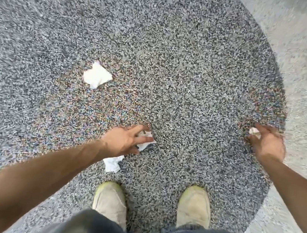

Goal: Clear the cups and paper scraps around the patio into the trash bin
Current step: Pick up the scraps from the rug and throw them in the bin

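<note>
Right now your left hand (124,141) reaches down over a white paper scrap (146,140) on the speckled gray rug (192,72) — fingers spread, tips touching the scrap, not yet closed round it. Your right hand (265,143) is curled, w/ a small crumpled scrap (254,131) pinched at the fingertips near the rug's right edge. Another scrap (112,162) lies just under your left wrist, near your left shoe (109,202); a bigger one (97,75) sits well apart, further out on the rug.
</note>
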Demonstrator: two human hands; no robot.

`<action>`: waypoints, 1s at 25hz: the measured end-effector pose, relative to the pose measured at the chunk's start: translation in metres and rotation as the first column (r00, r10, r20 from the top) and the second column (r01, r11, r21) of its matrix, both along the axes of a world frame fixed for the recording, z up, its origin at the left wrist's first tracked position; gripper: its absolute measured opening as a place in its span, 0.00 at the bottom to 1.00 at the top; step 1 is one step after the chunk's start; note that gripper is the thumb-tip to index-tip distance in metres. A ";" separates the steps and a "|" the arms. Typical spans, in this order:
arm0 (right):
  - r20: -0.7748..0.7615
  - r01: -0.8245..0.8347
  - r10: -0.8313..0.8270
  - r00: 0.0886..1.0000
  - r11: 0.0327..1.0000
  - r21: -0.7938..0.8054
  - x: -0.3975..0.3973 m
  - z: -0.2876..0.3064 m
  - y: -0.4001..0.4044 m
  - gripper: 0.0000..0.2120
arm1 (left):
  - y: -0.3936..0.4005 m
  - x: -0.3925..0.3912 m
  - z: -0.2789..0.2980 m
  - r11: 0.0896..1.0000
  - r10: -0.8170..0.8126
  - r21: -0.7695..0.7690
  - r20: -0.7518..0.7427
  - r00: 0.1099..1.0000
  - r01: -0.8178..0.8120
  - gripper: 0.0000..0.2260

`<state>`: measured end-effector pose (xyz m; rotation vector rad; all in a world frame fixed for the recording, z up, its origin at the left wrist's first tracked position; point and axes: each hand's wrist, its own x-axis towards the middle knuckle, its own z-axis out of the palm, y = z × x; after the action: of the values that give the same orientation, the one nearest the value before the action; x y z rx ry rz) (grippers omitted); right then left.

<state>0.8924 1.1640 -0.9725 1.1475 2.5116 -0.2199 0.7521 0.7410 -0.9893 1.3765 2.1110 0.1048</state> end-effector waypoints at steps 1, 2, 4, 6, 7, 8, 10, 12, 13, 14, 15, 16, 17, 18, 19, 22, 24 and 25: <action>-0.032 -0.001 0.001 1.000 1.000 0.003 -0.002 0.002 -0.002 0.16 | -0.001 0.003 -0.003 1.000 -0.008 -0.005 -0.003 1.000 0.008 0.22; -0.054 -0.007 0.006 0.999 1.000 -0.012 -0.006 0.005 -0.004 0.14 | -0.001 0.006 -0.007 1.000 -0.009 -0.004 -0.010 1.000 0.009 0.19; -0.051 -0.068 0.064 0.997 0.995 -0.080 -0.027 0.016 -0.019 0.13 | -0.001 0.008 -0.014 1.000 0.015 -0.012 -0.026 1.000 -0.015 0.14; -0.083 -0.214 0.203 0.976 0.965 -0.150 -0.058 0.025 -0.042 0.14 | -0.001 0.004 -0.013 0.998 0.066 0.008 -0.019 0.998 -0.066 0.11; -0.123 -0.305 0.286 0.950 0.936 -0.177 -0.077 0.029 -0.056 0.14 | -0.004 0.000 -0.008 0.995 0.099 0.024 -0.012 0.995 -0.099 0.10; -0.162 -0.391 0.363 0.917 0.899 -0.199 -0.097 0.032 -0.074 0.14 | -0.011 -0.003 -0.002 0.990 0.134 0.041 -0.006 0.991 -0.134 0.10; -0.221 -0.516 0.472 0.854 0.825 -0.232 -0.134 0.038 -0.114 0.13 | -0.029 -0.009 0.013 0.982 0.184 0.042 -0.005 0.983 -0.184 0.11; -0.261 -0.600 0.541 0.799 0.748 -0.284 -0.163 0.040 -0.156 0.13 | -0.053 -0.009 0.025 0.973 0.231 -0.009 0.002 0.973 -0.231 0.16; -0.276 -0.633 0.570 0.774 0.707 -0.314 -0.176 0.039 -0.177 0.13 | -0.065 -0.008 0.030 0.966 0.255 -0.042 0.005 0.967 -0.255 0.19; -0.295 -0.659 0.589 0.752 0.669 -0.343 -0.185 0.038 -0.196 0.12 | -0.075 -0.007 0.035 0.960 0.270 -0.085 0.012 0.963 -0.268 0.23; -0.311 -0.680 0.605 0.733 0.635 -0.368 -0.194 0.036 -0.212 0.12 | -0.082 -0.005 0.038 0.952 0.281 -0.131 0.028 0.959 -0.275 0.26; -0.316 -0.699 0.626 0.713 0.602 -0.385 -0.202 0.034 -0.228 0.12 | -0.089 0.000 0.040 0.951 0.278 -0.152 0.041 0.960 -0.269 0.29; -0.310 -0.716 0.651 0.693 0.572 -0.399 -0.210 0.031 -0.241 0.13 | -0.093 0.006 0.041 0.955 0.256 -0.166 0.053 0.965 -0.244 0.29; -0.293 -0.731 0.681 0.672 0.543 -0.415 -0.219 0.027 -0.254 0.13 | -0.096 0.013 0.042 0.957 0.238 -0.185 0.074 0.968 -0.222 0.26; -0.276 -0.741 0.706 0.652 0.516 -0.430 -0.229 0.022 -0.263 0.13 | -0.097 0.020 0.040 0.962 0.224 -0.189 0.122 0.967 -0.199 0.22; -0.260 -0.784 0.770 0.583 0.448 -0.430 -0.259 0.008 -0.286 0.12 | -0.095 0.029 0.025 0.965 0.154 -0.236 0.151 0.977 -0.115 0.28; -0.274 -0.827 0.815 0.511 0.379 -0.415 -0.280 0.001 -0.303 0.11 | -0.094 0.036 0.010 0.966 0.074 -0.252 0.042 0.996 -0.061 0.41; -0.284 -0.848 0.835 0.472 0.343 -0.404 -0.291 -0.003 -0.311 0.10 | -0.091 0.037 0.005 0.966 0.016 -0.260 0.013 1.000 -0.012 0.39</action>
<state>0.6017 0.8530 -0.9758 -0.4606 2.4670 -0.5398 0.7890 0.6496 -0.9838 1.2007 2.0384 -0.1513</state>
